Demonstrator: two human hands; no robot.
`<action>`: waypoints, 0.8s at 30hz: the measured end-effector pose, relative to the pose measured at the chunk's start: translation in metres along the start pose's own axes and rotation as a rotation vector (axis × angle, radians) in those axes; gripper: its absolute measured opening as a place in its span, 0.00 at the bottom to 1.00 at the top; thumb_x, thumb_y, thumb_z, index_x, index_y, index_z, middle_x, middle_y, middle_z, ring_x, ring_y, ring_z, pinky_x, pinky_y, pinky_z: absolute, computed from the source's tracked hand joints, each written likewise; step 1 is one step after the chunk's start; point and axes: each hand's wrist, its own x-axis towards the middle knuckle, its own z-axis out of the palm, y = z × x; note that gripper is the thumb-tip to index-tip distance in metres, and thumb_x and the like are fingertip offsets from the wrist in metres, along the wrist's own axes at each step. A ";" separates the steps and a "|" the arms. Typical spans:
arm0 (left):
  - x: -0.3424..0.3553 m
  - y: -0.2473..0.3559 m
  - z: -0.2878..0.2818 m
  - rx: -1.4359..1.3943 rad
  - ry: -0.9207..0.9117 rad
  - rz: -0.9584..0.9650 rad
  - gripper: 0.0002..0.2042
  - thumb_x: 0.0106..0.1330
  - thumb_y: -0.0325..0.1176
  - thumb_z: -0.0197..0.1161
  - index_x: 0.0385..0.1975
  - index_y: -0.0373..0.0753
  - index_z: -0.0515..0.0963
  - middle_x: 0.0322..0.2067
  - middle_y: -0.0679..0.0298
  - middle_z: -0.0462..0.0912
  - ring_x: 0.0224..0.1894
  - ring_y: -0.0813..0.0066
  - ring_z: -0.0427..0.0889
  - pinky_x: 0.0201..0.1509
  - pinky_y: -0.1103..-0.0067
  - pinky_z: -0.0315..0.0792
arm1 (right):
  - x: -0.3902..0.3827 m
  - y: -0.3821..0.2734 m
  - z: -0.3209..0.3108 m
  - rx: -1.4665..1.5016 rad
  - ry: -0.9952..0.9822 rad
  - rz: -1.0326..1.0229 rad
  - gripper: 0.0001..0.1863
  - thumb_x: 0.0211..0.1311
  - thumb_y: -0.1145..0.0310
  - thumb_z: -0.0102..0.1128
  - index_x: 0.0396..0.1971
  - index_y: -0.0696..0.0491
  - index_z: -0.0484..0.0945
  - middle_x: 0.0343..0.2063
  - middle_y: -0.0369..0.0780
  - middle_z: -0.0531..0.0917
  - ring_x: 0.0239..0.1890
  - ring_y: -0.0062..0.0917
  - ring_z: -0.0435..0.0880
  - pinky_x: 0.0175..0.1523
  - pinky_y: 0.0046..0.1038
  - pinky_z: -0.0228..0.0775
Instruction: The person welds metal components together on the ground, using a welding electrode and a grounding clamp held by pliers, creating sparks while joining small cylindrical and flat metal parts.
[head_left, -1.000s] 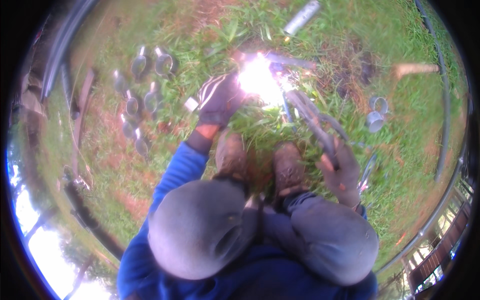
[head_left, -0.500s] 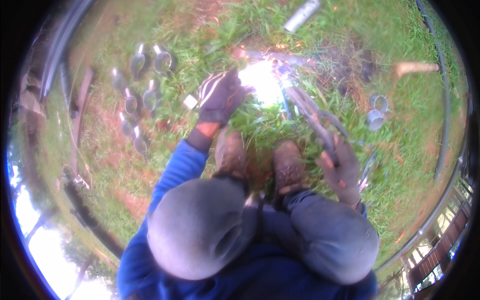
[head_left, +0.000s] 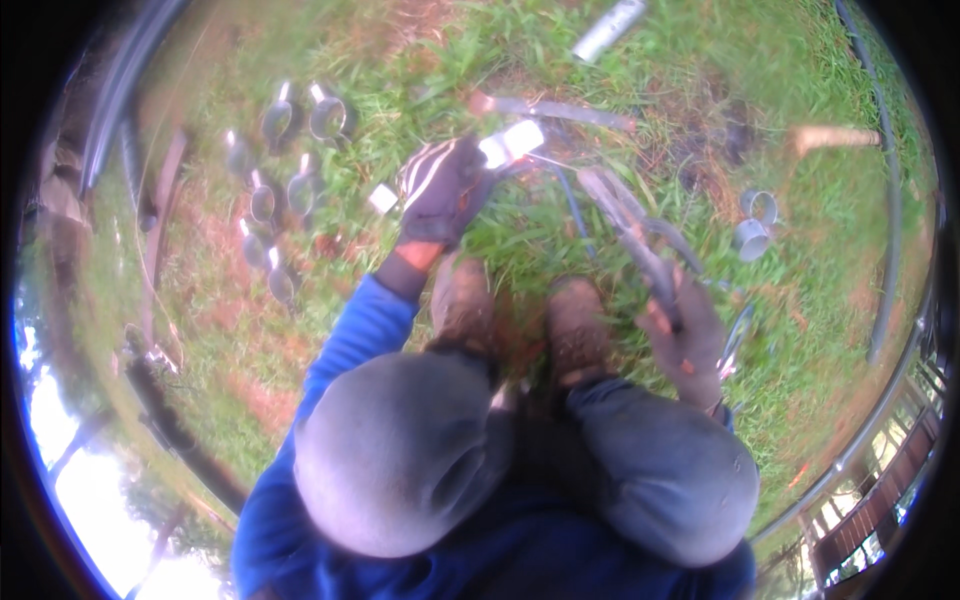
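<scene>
My left hand point(head_left: 442, 190), in a dark glove with white stripes, is closed on a short, shiny metal piece point(head_left: 512, 144) that stands out bright beyond my fingers. A welding electrode holder point(head_left: 635, 238) is gripped by my gloved right hand point(head_left: 688, 345), fingers wrapped round its handle. From its jaws a thin welding rod point(head_left: 552, 162) points left toward the metal piece; whether its tip touches cannot be made out. Under them a blue bar point(head_left: 574, 205) lies in the grass. Just beyond is a flat metal bar point(head_left: 560, 111) with a rusty left end.
Several ring-shaped metal pieces with short stems point(head_left: 328, 117) lie at the left. A small pale block point(head_left: 382, 199) is beside my left hand. Two short pipe rings point(head_left: 752, 238), a wooden handle point(head_left: 832, 138) and a silver tube point(head_left: 608, 30) lie right and far. My boots point(head_left: 578, 325) are close below.
The dazzling arc light and sparks between the rod and the metal piece have gone out, so both now show. My hands have hardly moved.
</scene>
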 end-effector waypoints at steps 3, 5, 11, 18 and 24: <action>0.001 -0.003 0.003 -0.082 -0.006 -0.041 0.22 0.75 0.14 0.73 0.69 0.24 0.86 0.51 0.61 0.94 0.51 0.70 0.91 0.60 0.73 0.86 | 0.001 0.003 0.003 0.011 -0.020 0.038 0.47 0.59 0.78 0.91 0.81 0.55 0.82 0.52 0.49 0.91 0.46 0.46 0.96 0.49 0.41 0.90; -0.001 -0.013 0.012 -0.221 0.019 -0.088 0.22 0.77 0.16 0.74 0.70 0.25 0.86 0.52 0.61 0.93 0.51 0.71 0.90 0.60 0.73 0.86 | 0.002 0.002 0.003 0.071 -0.061 0.154 0.46 0.60 0.77 0.91 0.80 0.55 0.82 0.53 0.50 0.91 0.46 0.46 0.97 0.49 0.41 0.91; -0.012 -0.033 0.029 -0.297 0.050 -0.109 0.22 0.84 0.18 0.69 0.76 0.29 0.83 0.58 0.61 0.90 0.58 0.72 0.88 0.64 0.75 0.87 | 0.006 -0.011 -0.006 -0.079 -0.045 -0.002 0.44 0.62 0.76 0.90 0.80 0.57 0.82 0.55 0.51 0.91 0.48 0.48 0.97 0.51 0.42 0.92; -0.006 -0.022 0.017 -0.241 -0.004 -0.122 0.22 0.85 0.15 0.66 0.76 0.27 0.83 0.58 0.61 0.90 0.58 0.71 0.89 0.66 0.73 0.88 | 0.009 -0.015 -0.004 -0.088 -0.047 0.029 0.43 0.64 0.73 0.89 0.79 0.57 0.82 0.55 0.51 0.91 0.48 0.48 0.98 0.51 0.42 0.92; -0.005 -0.022 0.019 -0.285 -0.012 -0.137 0.22 0.85 0.13 0.63 0.76 0.25 0.82 0.57 0.60 0.90 0.59 0.70 0.90 0.68 0.71 0.89 | 0.008 -0.012 -0.003 -0.091 -0.049 0.028 0.43 0.63 0.75 0.90 0.80 0.56 0.82 0.53 0.50 0.91 0.47 0.48 0.98 0.50 0.43 0.92</action>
